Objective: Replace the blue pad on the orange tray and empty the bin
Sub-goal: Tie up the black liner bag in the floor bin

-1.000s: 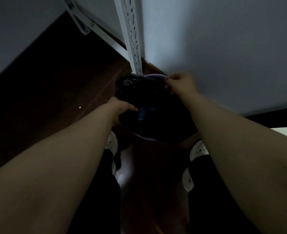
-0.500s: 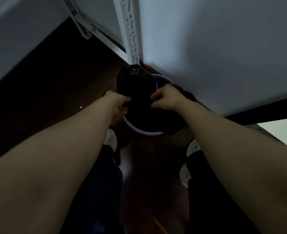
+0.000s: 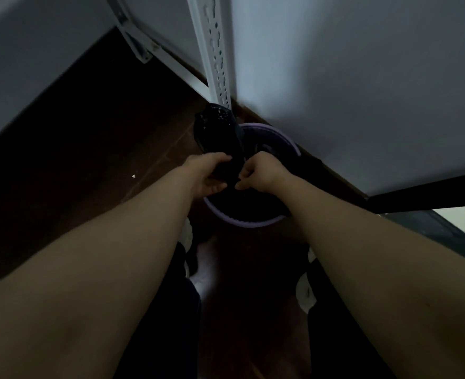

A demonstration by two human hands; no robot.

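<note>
Two pale walls point(image 3: 362, 77) meet at 12 o'clock above a dark wooden floor point(image 3: 89, 165). The left forearm point(image 3: 116, 255) enters from 7 o'clock and the right forearm point(image 3: 362, 255) from 5 o'clock, both reaching toward the centre. A white slotted upright point(image 3: 216, 50) runs down the corner to the floor. The purple bin point(image 3: 242, 222) stands on the floor at centre, near the foot of the upright. A black bag point(image 3: 215, 127) lines the bin and is bunched upward at its 11 o'clock edge. The left hand point(image 3: 209, 173) and right hand point(image 3: 261, 173) lie close together over the bin's mouth, each with fingers curled round gathered black plastic. Light shoes point(image 3: 305, 294) show toward 6 o'clock. A white speck point(image 3: 133, 176) lies on the floor at 9 o'clock.
</note>
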